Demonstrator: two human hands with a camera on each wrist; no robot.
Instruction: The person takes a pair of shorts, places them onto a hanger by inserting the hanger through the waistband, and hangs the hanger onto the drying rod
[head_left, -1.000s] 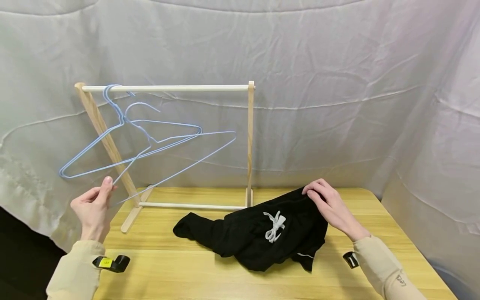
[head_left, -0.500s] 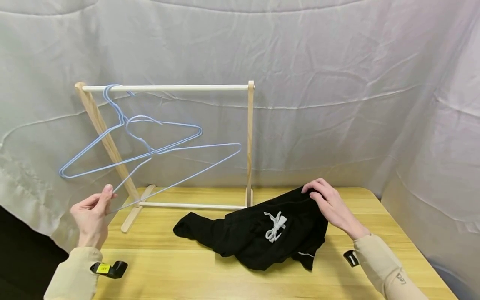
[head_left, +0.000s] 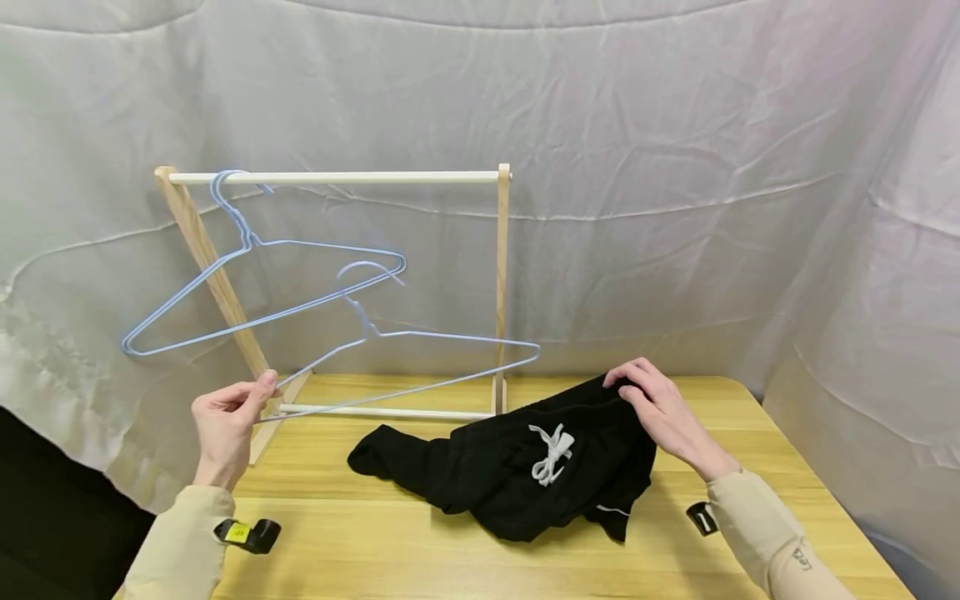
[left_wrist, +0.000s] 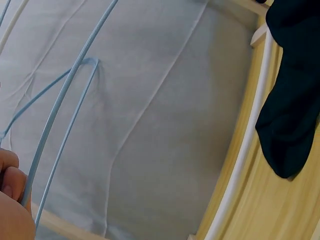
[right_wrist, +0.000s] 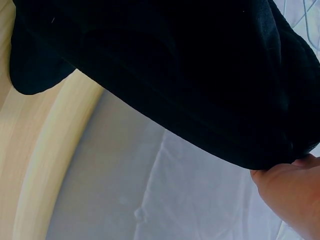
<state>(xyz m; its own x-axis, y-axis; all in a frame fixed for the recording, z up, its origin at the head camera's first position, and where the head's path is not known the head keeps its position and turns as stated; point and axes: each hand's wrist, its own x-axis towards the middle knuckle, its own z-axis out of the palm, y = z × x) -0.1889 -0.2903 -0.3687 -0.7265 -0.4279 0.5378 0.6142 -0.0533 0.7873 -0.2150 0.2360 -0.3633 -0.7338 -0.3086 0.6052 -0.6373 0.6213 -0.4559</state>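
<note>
My left hand pinches one lower corner of a light-blue wire hanger, which is raised in front of the rack with its hook at the top. In the left wrist view, the hanger's wire runs up from the fingers. On the table lies a bunched pair of black drawstring pants with a white bow at the waist. My right hand grips the waistband's right end and lifts it. The right wrist view has the thumb on the edge of the black cloth.
Light-blue hangers hang at the left of the wooden rack's white top rail. The rack's lower rail runs close behind the pants. Grey curtain surrounds the wooden table.
My left hand has moved right, bringing the hanger lower and to the right, toward the pants. The right hand and the pants stay in place.
</note>
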